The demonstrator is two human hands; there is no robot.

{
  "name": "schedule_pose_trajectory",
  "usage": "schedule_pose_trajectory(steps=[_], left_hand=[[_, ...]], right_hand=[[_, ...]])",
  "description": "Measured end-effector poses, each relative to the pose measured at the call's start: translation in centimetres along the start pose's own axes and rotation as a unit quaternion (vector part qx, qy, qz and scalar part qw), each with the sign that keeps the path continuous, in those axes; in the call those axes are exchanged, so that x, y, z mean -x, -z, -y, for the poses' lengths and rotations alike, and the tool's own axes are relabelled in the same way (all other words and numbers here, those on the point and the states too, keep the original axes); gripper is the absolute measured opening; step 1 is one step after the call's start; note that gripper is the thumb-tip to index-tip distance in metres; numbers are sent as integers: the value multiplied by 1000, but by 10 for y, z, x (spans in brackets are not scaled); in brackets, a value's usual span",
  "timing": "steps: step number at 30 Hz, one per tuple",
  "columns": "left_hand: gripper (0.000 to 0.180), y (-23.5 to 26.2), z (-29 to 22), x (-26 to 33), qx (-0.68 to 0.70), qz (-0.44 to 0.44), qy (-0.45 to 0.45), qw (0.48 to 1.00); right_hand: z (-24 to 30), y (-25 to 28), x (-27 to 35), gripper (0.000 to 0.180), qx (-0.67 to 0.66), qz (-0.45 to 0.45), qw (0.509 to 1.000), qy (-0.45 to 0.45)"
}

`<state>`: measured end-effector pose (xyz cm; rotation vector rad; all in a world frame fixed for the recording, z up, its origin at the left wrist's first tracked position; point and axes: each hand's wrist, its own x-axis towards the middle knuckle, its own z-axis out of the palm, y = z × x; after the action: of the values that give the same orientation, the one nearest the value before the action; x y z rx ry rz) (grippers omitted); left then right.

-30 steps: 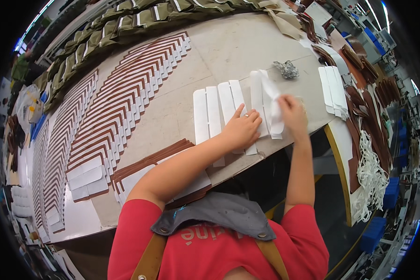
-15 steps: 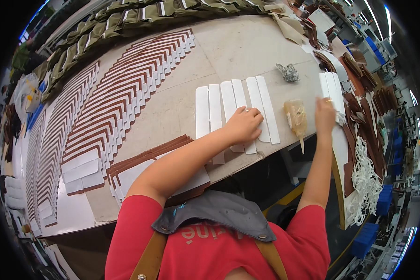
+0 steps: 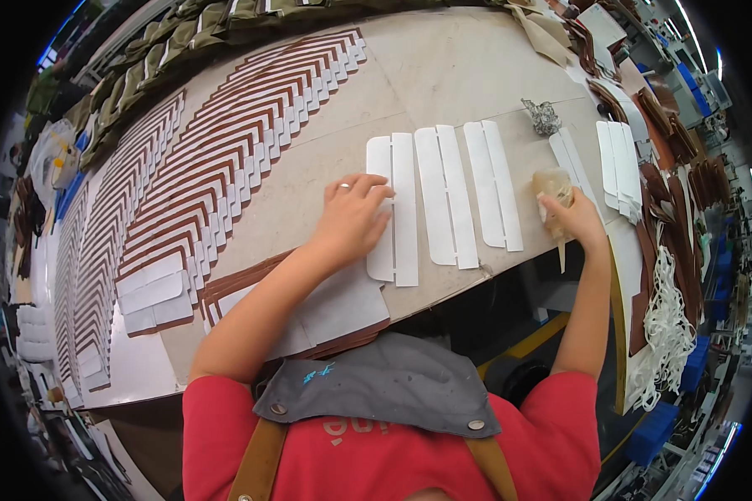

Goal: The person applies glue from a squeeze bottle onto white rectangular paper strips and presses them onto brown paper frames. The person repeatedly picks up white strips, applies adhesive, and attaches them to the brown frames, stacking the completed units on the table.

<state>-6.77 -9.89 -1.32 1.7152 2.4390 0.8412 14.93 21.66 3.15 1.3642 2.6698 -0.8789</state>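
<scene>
Three white slotted panels lie side by side: a left panel [image 3: 403,209], a middle panel [image 3: 446,196] and a right panel [image 3: 493,185]. My left hand [image 3: 355,215] rests palm down at the left panel's left edge, fingers apart, some of them over the white piece. In my right hand [image 3: 578,219] is a translucent, yellowish squeeze bottle [image 3: 551,185], its thin nozzle pointing down toward the table's front edge. Just beyond the bottle lies a narrow white panel [image 3: 570,159], partly hidden by bottle and hand.
Overlapping rows of brown-edged white pieces [image 3: 217,167] cover the table's left side. Brown-and-white pieces [image 3: 330,313] are stacked by my left forearm. A crumpled grey lump [image 3: 543,118] sits behind the bottle. White panels [image 3: 618,167] and tangled white cord [image 3: 664,334] lie right; olive fabric [image 3: 200,29] lines the back.
My left hand has moved left, off the right-hand panels to the left one. My right hand has come from the white stack and taken hold of the bottle. Another white panel now lies beyond it.
</scene>
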Motion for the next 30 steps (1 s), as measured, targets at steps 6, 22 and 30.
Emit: schedule_pose_trajectory(steps=[6,22,30], left_hand=[[24,-1,9,18,-30,-11,13,999],[45,18,12,16,-12,72,10,997],[48,19,13,17,-7,83,16,996]], right_hand=[[-9,-25,-17,48,-522,57,850,48],[157,-88,-57,44,-480,-4,834,272],[163,-96,-71,46,-475,-14,835,279]])
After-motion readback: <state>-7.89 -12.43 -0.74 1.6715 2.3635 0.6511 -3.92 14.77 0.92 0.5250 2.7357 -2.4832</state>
